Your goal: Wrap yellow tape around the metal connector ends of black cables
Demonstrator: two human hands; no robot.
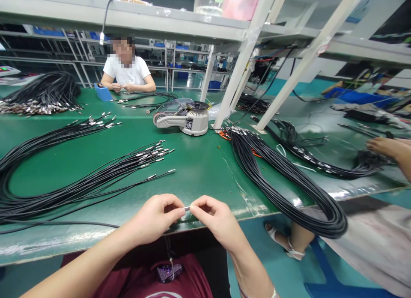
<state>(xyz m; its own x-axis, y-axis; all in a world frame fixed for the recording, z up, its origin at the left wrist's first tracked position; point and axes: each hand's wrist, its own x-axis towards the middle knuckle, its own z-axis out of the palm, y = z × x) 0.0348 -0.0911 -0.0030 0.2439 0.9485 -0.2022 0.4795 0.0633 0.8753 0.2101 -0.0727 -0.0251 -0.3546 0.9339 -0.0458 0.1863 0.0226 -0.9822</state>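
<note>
The left hand [160,216] and right hand [215,221] meet at the near edge of the counter [199,161], thumbs and index fingers pinched on a small metal connector [186,208], one hand at either end. Just a sliver of it shows between the fingertips. A lone black cable [80,224] passes behind the left forearm; whether it joins the connector cannot be made out. The piece looks light, rigid and smooth, so it would probably slip or roll under a loose grip; fingertips on its metal sides seem the best hold. The cable should be springy, bending in wide curves, and its joint with any metal end is likely the weak spot, better not kinked. Toward the left edge lies a looped cable bundle [80,186]; right of the hands, another bundle [289,182] hangs over the near edge.
</note>
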